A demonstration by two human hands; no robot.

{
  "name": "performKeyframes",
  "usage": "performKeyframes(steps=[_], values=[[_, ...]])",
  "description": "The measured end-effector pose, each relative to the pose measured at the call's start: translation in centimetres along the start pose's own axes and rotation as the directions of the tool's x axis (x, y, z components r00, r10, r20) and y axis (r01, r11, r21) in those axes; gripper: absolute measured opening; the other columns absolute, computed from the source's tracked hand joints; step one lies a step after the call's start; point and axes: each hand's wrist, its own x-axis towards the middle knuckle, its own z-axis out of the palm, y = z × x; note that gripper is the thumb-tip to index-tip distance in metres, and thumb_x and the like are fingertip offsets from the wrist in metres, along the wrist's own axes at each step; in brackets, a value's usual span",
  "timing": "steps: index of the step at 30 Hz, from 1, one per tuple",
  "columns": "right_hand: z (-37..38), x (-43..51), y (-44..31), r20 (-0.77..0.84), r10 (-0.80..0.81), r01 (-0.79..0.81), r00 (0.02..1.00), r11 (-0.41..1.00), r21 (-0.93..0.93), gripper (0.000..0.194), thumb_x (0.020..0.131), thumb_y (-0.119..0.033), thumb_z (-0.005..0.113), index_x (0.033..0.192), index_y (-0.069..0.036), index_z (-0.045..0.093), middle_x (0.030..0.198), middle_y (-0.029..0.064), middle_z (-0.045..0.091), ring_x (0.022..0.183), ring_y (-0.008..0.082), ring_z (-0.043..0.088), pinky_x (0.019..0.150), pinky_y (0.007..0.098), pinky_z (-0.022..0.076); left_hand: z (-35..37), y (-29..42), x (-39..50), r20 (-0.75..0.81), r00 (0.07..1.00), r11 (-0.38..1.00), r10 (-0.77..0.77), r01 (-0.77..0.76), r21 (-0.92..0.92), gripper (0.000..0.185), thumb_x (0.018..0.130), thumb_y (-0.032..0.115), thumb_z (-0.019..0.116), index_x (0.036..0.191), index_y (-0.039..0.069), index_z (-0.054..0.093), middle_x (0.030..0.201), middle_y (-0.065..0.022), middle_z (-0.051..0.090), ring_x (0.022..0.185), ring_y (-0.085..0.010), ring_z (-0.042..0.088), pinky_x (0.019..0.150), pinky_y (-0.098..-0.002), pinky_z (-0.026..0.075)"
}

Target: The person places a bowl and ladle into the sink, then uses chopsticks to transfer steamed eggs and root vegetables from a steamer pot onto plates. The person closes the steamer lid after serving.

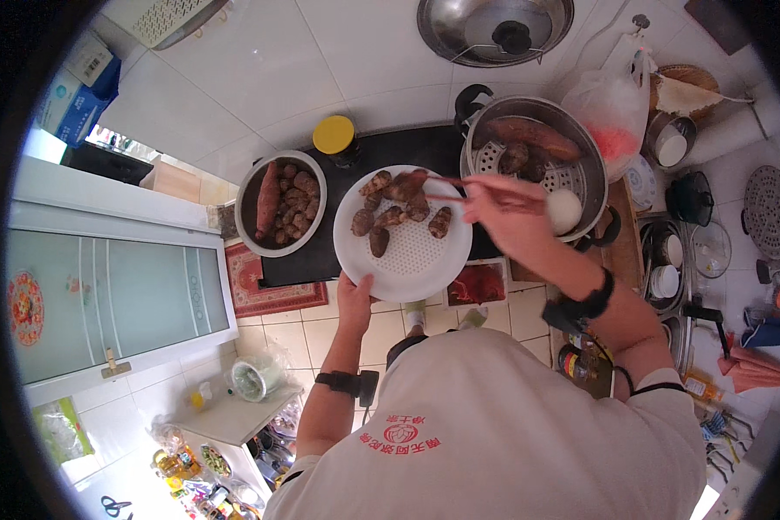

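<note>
My left hand (356, 300) grips the near rim of a white perforated plate (416, 263), which bears several brown taro corms (379, 241). Over the plate's far right part, my right hand (508, 208) holds reddish-brown chopsticks (447, 180); their tips are at a blurred taro piece (405, 185), and I cannot tell whether it is clear of the others. Right of the plate is a metal steamer pot (538, 104) with sweet potatoes (538, 136), dark taro pieces and a round white item (563, 211) on its perforated tray. My right hand partly covers the pot.
A metal bowl (322, 214) of small taro and a sweet potato stands left of the plate on the black counter (403, 144). Behind is a yellow-lidded jar (334, 135). A domed pan lid (481, 32) hangs on the wall; a plastic bag (608, 107) hangs beside the pot.
</note>
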Motion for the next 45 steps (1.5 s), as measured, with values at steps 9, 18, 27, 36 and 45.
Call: performKeyframes(steps=[9, 18, 27, 36, 45], values=[[0.6, 0.8, 0.6, -0.042, 0.154, -0.151, 0.987, 0.986, 0.067, 0.023, 0.097, -0.018, 0.063, 0.110, 0.000, 0.069, 0.076, 0.0081, 0.070, 0.059, 0.0123, 0.064, 0.054, 0.0253, 0.0519, 0.3, -0.1, -0.2, 0.016, 1.000, 0.998, 0.003, -0.002, -0.062, 0.037, 0.096, 0.005, 0.052, 0.132, 0.002, 0.045, 0.119, -0.0134, 0.061, 0.096, -0.0245, 0.069, 0.069, -0.0362, 0.063], [-10.8, 6.1, 0.6, -0.326, 0.188, -0.236, 0.927, 0.965, -0.116, 0.027, 0.098, -0.022, 0.064, 0.110, 0.001, 0.068, 0.075, 0.0115, 0.068, 0.057, 0.0151, 0.065, 0.052, 0.0273, 0.0526, 0.4, -0.1, 0.3, 0.009, 1.000, 1.000, 0.009, -0.008, -0.030, 0.037, 0.097, 0.007, 0.051, 0.133, 0.004, 0.044, 0.120, -0.0118, 0.061, 0.096, -0.0235, 0.068, 0.069, -0.0353, 0.063], [-12.5, 10.2, 4.1, -0.178, 0.153, -0.192, 0.972, 0.955, -0.225, 0.029, 0.097, -0.022, 0.064, 0.106, 0.005, 0.067, 0.078, 0.0132, 0.070, 0.062, 0.0181, 0.069, 0.058, 0.0291, 0.0561, 0.4, -0.2, 0.4, 0.014, 1.000, 0.999, 0.012, -0.011, -0.031, 0.035, 0.096, 0.006, 0.052, 0.131, 0.005, 0.046, 0.117, -0.0105, 0.062, 0.093, -0.0217, 0.069, 0.069, -0.0347, 0.062], [-11.4, 5.6, 0.6, -0.233, 0.088, -0.127, 0.968, 0.980, -0.155, 0.022, 0.098, -0.012, 0.063, 0.112, 0.004, 0.065, 0.089, 0.0141, 0.070, 0.073, 0.0182, 0.070, 0.066, 0.0297, 0.0598, 0.5, 0.2, 0.3, 0.033, 0.999, 0.996, 0.008, -0.004, -0.093, 0.036, 0.096, 0.005, 0.051, 0.132, 0.003, 0.045, 0.118, -0.0116, 0.062, 0.096, -0.0232, 0.069, 0.071, -0.0363, 0.063], [-5.3, -0.6, -2.9, 0.053, -0.116, 0.124, 0.992, 0.973, -0.194, 0.016, 0.094, -0.006, 0.065, 0.107, 0.001, 0.068, 0.082, 0.0088, 0.072, 0.070, 0.0135, 0.069, 0.063, 0.0252, 0.0557, 0.3, 0.9, -0.1, 0.039, 0.999, 0.997, -0.009, 0.012, -0.082, 0.045, 0.093, 0.006, 0.051, 0.137, 0.003, 0.041, 0.125, -0.0133, 0.058, 0.105, -0.0267, 0.065, 0.077, -0.0421, 0.062]])
